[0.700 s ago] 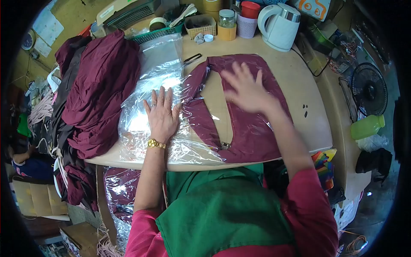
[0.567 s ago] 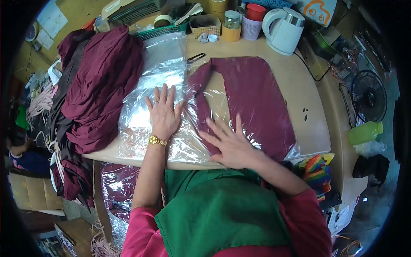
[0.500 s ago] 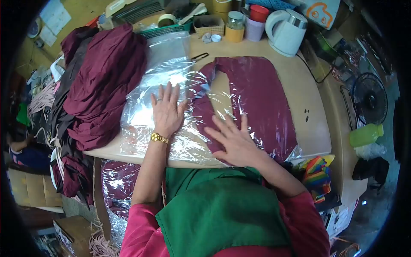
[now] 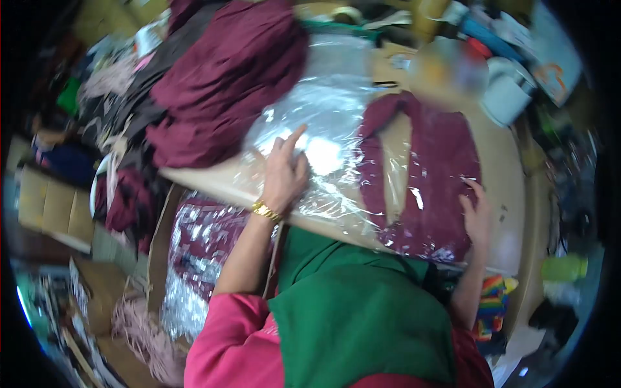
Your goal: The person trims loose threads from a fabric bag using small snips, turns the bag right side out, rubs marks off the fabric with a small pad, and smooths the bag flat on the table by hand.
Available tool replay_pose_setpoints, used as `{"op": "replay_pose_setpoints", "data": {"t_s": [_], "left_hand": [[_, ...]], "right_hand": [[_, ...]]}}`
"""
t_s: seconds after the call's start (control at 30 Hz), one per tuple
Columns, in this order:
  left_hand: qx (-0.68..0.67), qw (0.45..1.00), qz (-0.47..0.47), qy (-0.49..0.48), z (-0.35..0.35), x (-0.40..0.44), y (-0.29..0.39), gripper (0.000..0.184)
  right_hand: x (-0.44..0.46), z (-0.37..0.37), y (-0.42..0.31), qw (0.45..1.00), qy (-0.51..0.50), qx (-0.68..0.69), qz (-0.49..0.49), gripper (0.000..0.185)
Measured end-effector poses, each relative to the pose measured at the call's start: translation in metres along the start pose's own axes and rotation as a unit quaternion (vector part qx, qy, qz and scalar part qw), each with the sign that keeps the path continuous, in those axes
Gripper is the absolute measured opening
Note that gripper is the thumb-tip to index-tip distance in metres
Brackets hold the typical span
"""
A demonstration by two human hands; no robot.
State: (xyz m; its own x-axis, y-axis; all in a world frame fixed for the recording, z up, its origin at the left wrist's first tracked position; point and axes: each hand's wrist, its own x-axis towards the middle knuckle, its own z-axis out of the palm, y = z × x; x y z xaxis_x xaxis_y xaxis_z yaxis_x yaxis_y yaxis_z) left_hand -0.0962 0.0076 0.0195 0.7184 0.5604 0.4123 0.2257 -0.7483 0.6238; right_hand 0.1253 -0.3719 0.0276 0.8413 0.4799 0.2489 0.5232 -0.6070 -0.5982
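Note:
A folded maroon garment in a clear plastic bag (image 4: 443, 174) lies on the table in front of me. My right hand (image 4: 477, 216) is at its right edge, fingers bent and apart, with no visible grip on it. My left hand (image 4: 284, 171), with a gold watch on the wrist, is over the left part of a stack of clear plastic bags (image 4: 323, 90). Its index finger is stretched out and the other fingers are partly bent, with nothing seen in them. Motion blur hides whether that hand touches the plastic.
A heap of maroon cloth (image 4: 226, 84) covers the table's left side. Below the near edge, a cardboard box (image 4: 160, 249) holds bagged maroon garments (image 4: 210, 226). A white kettle (image 4: 508, 94) stands at the back right. A green bottle (image 4: 563, 268) is at the far right.
My view has swung left. My left hand has shifted left across the plastic bags with its fingers more bent. My right hand has moved from the bagged garment's near left part to its right edge.

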Motion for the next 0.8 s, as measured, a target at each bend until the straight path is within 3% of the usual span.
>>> {"op": "replay_pose_setpoints", "data": {"t_s": [0.03, 0.1, 0.13, 0.2, 0.23, 0.27, 0.3, 0.33, 0.37, 0.4, 0.47, 0.53, 0.57, 0.63, 0.67, 0.7, 0.73, 0.8], "left_hand": [[-0.01, 0.997, 0.032, 0.071, -0.01, -0.009, -0.005, 0.049], [-0.008, 0.99, 0.001, 0.142, -0.046, -0.04, -0.028, 0.045], [-0.001, 0.983, -0.003, 0.184, -0.065, -0.058, -0.038, 0.044], [0.099, 0.965, -0.046, 0.238, -0.107, -0.115, -0.077, 0.043], [0.123, 0.948, -0.073, 0.286, -0.123, -0.152, -0.102, 0.042], [0.086, 0.924, -0.183, 0.326, -0.14, -0.19, -0.111, 0.041], [0.185, 0.903, -0.206, 0.329, -0.161, -0.239, -0.139, 0.04], [0.187, 0.878, -0.255, 0.358, -0.177, -0.278, -0.145, 0.039], [0.275, 0.85, -0.312, 0.323, -0.194, -0.316, -0.147, 0.041], [0.359, 0.812, -0.364, 0.28, -0.209, -0.349, -0.147, 0.043], [0.431, 0.698, -0.432, 0.374, -0.227, -0.389, -0.144, 0.057], [0.494, 0.685, -0.411, 0.345, -0.229, -0.374, -0.119, 0.06], [0.553, 0.668, -0.387, 0.314, -0.223, -0.366, -0.106, 0.064], [0.486, 0.722, -0.442, 0.219, -0.186, -0.359, -0.125, 0.071], [0.449, 0.715, -0.522, 0.118, -0.165, -0.359, -0.141, 0.067], [0.399, 0.744, -0.527, 0.097, -0.145, -0.37, -0.166, 0.069], [0.398, 0.734, -0.548, 0.053, -0.131, -0.374, -0.185, 0.072], [0.375, 0.754, -0.538, 0.042, -0.116, -0.38, -0.215, 0.075]], "right_hand": [[0.006, 0.001, -0.004, 0.998, 0.003, 0.014, -0.062, 0.034], [0.014, 0.0, -0.045, 0.994, 0.001, 0.105, 0.017, 0.028], [0.016, 0.003, -0.074, 0.993, -0.026, 0.115, 0.001, 0.028], [0.005, 0.018, -0.141, 0.962, 0.064, 0.031, -0.265, 0.022], [-0.002, 0.033, -0.162, 0.933, 0.063, 0.036, -0.352, 0.02], [-0.008, 0.048, -0.182, 0.898, 0.067, 0.039, -0.434, 0.019], [-0.012, 0.065, -0.205, 0.862, 0.027, 0.089, -0.498, 0.024], [-0.016, 0.087, -0.235, 0.812, -0.053, 0.176, -0.554, 0.03], [-0.022, 0.111, -0.264, 0.759, -0.125, 0.243, -0.591, 0.038], [-0.031, 0.14, -0.288, 0.73, -0.165, 0.273, -0.604, 0.046], [-0.052, 0.204, -0.318, 0.721, -0.185, 0.282, -0.606, 0.051], [-0.063, 0.257, -0.335, 0.744, -0.347, 0.162, -0.547, 0.055], [-0.074, 0.28, -0.333, 0.741, -0.35, 0.163, -0.549, 0.055], [-0.089, 0.315, -0.328, 0.769, -0.363, -0.026, -0.526, 0.07], [-0.093, 0.319, -0.323, 0.765, -0.365, -0.027, -0.53, 0.07], [-0.096, 0.319, -0.313, 0.723, -0.421, -0.082, -0.541, 0.075], [-0.098, 0.319, -0.301, 0.677, -0.473, -0.137, -0.546, 0.079], [-0.096, 0.327, -0.284, 0.686, -0.526, -0.133, -0.485, 0.081]]}}
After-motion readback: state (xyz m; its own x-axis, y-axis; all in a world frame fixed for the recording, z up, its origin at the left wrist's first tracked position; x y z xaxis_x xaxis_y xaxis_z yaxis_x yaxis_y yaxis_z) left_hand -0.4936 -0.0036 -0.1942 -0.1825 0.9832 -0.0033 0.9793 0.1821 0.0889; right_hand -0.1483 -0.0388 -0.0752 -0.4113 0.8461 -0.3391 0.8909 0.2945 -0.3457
